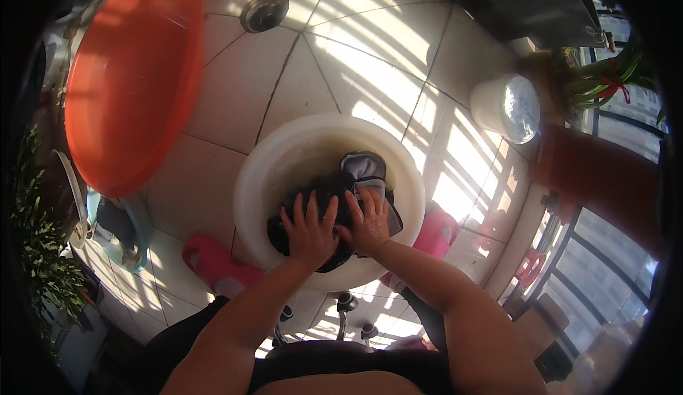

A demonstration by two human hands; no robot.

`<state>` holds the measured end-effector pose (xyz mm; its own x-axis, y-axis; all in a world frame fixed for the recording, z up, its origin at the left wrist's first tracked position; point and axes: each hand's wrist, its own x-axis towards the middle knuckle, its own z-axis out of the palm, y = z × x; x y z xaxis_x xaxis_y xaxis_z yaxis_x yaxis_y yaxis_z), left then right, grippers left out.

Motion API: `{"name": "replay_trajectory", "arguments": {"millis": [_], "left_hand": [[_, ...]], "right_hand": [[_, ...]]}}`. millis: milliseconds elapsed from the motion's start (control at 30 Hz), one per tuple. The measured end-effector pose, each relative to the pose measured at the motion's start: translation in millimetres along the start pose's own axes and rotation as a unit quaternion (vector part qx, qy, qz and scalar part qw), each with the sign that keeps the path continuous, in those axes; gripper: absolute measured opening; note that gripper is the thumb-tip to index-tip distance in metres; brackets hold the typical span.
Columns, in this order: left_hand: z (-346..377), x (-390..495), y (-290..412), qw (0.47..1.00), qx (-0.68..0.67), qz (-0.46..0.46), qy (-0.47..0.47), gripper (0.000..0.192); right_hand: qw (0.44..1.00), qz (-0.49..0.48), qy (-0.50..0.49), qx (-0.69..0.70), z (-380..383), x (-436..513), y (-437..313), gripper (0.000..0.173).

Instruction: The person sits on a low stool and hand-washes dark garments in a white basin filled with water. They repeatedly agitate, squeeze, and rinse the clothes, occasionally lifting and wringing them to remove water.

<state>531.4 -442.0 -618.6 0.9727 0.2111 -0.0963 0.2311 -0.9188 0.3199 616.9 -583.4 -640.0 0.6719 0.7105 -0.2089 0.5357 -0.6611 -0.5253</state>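
Observation:
A round white basin point(246, 197) sits on the tiled floor between my feet. Dark wet-looking fabric point(323, 184) is bunched inside it, and a grey piece with dark edging point(368, 165) rises on the right side. My left hand point(312, 232) lies palm down on the dark fabric, its fingers spread. Beside it, my right hand point(368, 221) rests where the dark fabric meets the grey piece, fingers apart and glistening wet. Neither hand shows a clear grip. The bottom of the basin is mostly hidden under the cloth.
A large orange basin point(133, 85) leans upright at left, above a light-blue basin point(144, 235) holding items. Pink slippers point(213, 256) flank the white basin. A white bucket point(491, 104) stands right, near potted plants point(613, 77) and windows. Metal stool legs point(342, 323) show below.

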Motion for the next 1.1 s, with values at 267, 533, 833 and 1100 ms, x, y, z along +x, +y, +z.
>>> {"name": "replay_trajectory", "arguments": {"millis": [267,533,833,1100], "left_hand": [[44.1,95.7,-61.5,0.923,-0.146,-0.252,-0.25,0.041],[-11.8,101.0,-109.9,0.776,-0.52,-0.283,-0.217,0.05],[-37.7,-22.1,3.5,0.999,-0.008,0.003,-0.05,0.058],[38.2,73.2,-14.7,0.969,-0.077,-0.22,-0.083,0.041]], "right_hand": [[0.964,0.057,-0.249,-0.073,-2.6,125.7,28.3,0.037],[0.963,-0.267,-0.001,-0.027,-26.6,89.1,-48.8,0.012],[0.997,-0.06,-0.041,-0.007,-58.8,-13.8,-7.1,0.071],[0.983,0.174,0.058,0.017,26.9,67.7,12.2,0.033]]}}
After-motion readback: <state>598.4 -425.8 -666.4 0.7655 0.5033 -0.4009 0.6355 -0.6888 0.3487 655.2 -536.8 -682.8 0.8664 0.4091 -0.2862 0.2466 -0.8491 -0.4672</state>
